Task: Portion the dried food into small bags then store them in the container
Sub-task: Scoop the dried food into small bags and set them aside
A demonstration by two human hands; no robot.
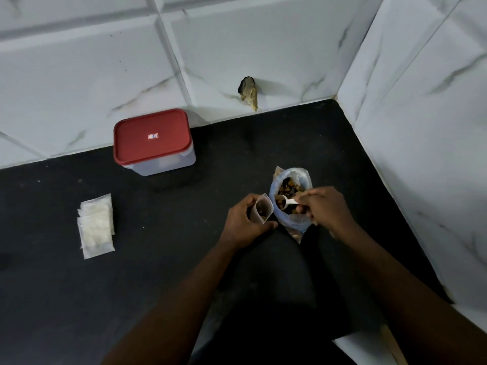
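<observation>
l hand (245, 219) curls round a small clear zip bag (264, 206), thumb on the near side, fingers behind it, holding it upright w/ the mouth open. some brown pieces sit in the bottom of it. r hand (322, 206) pinches the handle of a white plastic spoon (286, 200), fingers curled over it. the spoon bowl is down inside the big clear bag (296, 223) of dried food (288, 186), which stands open directly under the r hand's fingertips and just right of the l hand's bag. the 2 bags are side by side, touching or nearly so, can't tell which. whether the spoon is loaded is too blurred to tell.

far left of the l hand, approx level w/ it, lies a stack of empty small bags (96, 225), flat on the black counter (184, 246). beyond the l hand and to its left stands the clear storage container (168, 165) w/ its red lid (151, 137) on, back against the marble-look tile wall (210, 61). straight beyond both hands, a broken hole (249, 93) shows low in that wall. a 2nd tiled wall runs along past the r hand's outer side.
</observation>
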